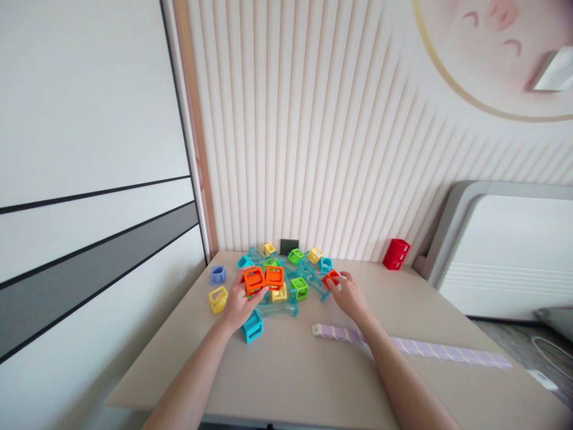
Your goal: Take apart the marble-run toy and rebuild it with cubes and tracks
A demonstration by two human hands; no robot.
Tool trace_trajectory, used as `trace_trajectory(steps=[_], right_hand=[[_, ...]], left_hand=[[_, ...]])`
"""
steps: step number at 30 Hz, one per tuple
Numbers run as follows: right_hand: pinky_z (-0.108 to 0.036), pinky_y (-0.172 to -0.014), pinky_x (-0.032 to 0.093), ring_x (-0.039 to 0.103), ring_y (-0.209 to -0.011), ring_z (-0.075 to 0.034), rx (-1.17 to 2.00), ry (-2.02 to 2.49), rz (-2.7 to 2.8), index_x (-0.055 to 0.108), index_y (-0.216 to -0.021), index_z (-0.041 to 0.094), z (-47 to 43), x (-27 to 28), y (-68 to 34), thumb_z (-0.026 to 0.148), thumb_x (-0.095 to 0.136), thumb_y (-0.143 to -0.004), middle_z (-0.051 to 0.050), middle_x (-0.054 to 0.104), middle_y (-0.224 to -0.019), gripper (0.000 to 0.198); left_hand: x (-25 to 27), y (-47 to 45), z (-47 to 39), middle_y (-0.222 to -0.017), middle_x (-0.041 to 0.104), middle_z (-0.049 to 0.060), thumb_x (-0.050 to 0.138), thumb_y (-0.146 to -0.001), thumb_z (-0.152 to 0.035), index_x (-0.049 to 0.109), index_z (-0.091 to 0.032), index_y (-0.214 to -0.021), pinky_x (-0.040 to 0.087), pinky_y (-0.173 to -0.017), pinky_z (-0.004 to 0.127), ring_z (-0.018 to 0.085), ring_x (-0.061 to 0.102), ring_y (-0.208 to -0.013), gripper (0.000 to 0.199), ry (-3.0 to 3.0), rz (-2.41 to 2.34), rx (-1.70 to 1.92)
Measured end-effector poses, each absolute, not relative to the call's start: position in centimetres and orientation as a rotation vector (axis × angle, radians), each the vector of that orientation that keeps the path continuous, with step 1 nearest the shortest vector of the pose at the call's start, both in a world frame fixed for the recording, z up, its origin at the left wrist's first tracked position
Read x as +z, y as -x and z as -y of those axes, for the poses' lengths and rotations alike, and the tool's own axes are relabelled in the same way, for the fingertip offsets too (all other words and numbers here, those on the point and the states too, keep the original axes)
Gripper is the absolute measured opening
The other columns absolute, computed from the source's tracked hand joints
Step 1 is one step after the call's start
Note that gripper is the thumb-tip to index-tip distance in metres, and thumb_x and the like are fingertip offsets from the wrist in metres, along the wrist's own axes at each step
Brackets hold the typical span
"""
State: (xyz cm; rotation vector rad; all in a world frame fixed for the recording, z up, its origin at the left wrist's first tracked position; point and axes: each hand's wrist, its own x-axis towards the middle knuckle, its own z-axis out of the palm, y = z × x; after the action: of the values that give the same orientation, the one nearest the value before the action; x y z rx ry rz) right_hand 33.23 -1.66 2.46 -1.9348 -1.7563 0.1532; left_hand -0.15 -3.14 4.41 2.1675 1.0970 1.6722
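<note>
My left hand (239, 306) is closed on a pair of orange open-sided cube blocks (274, 278), which sit side by side and look joined. My right hand (350, 295) has its fingers around a red-orange cube block (330, 278) at the right edge of the pile. A green cube block (299, 288) and a yellow cube block (279, 293) lie between the hands. Just below my left hand rests a blue cube block (253, 326). Clear teal plastic pieces (280, 309) lie among the blocks, their exact kind hard to make out.
A yellow block (218, 300) and a periwinkle block (218, 275) lie at the table's left. A purple-and-white strip (447, 351) stretches under my right forearm. Red joined blocks (396, 254) stand at the back right. The ribbed wall (290, 131) borders the table (286, 370) behind.
</note>
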Motion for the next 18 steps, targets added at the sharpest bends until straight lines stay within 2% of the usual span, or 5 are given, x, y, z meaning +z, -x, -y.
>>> trace_trajectory(steps=[3, 7, 12, 16, 18], right_hand=[[-0.037, -0.095, 0.049, 0.063, -0.116, -0.026, 0.135, 1.941, 1.725, 0.071, -0.115, 0.023, 1.7, 2.6, -33.3, 0.043, 0.045, -0.099, -0.014, 0.052, -0.138, 0.036], [-0.041, -0.097, 0.050, 0.062, -0.117, -0.028, 0.000, 1.846, 1.682, 0.071, -0.114, 0.022, 2.0, 3.0, -33.3, 0.039, 0.046, -0.099, -0.014, 0.058, -0.131, 0.033], [-0.046, -0.104, 0.048, 0.059, -0.121, -0.028, -0.101, 1.311, 1.835, 0.061, -0.129, 0.022, 4.0, 3.8, -30.4, 0.037, 0.046, -0.101, -0.014, 0.061, -0.130, 0.035], [-0.046, -0.106, 0.047, 0.052, -0.131, -0.029, -0.033, 0.881, 2.193, 0.045, -0.146, 0.024, 6.2, 3.8, -26.4, 0.043, 0.056, -0.096, -0.016, 0.052, -0.144, 0.055], [-0.043, -0.104, 0.049, 0.054, -0.130, -0.029, -0.001, 0.824, 2.204, 0.045, -0.147, 0.024, 6.6, 3.4, -25.1, 0.044, 0.057, -0.096, -0.016, 0.052, -0.143, 0.055]], left_hand=[[4.3, 0.2, 3.2, -0.112, 0.067, 0.009, 0.065, -0.088, -0.030, 0.071, -0.021, -0.095, 0.054, -0.099, 0.040, 0.024, 0.066, -0.108, 0.013, -2.168, -1.110, 1.650], [4.3, 0.1, 3.2, -0.113, 0.068, 0.009, 0.065, -0.088, -0.031, 0.072, -0.021, -0.096, 0.054, -0.099, 0.041, 0.025, 0.066, -0.108, 0.015, -2.164, -1.123, 1.637], [4.1, 0.0, 3.2, -0.118, 0.068, 0.010, 0.065, -0.088, -0.032, 0.074, -0.021, -0.091, 0.054, -0.100, 0.042, 0.025, 0.066, -0.111, 0.015, -2.190, -1.077, 1.551], [4.1, -0.4, 3.7, -0.120, 0.067, 0.009, 0.065, -0.088, -0.032, 0.075, -0.022, -0.096, 0.052, -0.103, 0.042, 0.025, 0.064, -0.114, 0.015, -2.251, -0.999, 1.466], [4.2, -0.6, 4.0, -0.118, 0.067, 0.009, 0.066, -0.088, -0.031, 0.075, -0.024, -0.100, 0.052, -0.103, 0.042, 0.024, 0.065, -0.112, 0.017, -2.283, -0.955, 1.416]])
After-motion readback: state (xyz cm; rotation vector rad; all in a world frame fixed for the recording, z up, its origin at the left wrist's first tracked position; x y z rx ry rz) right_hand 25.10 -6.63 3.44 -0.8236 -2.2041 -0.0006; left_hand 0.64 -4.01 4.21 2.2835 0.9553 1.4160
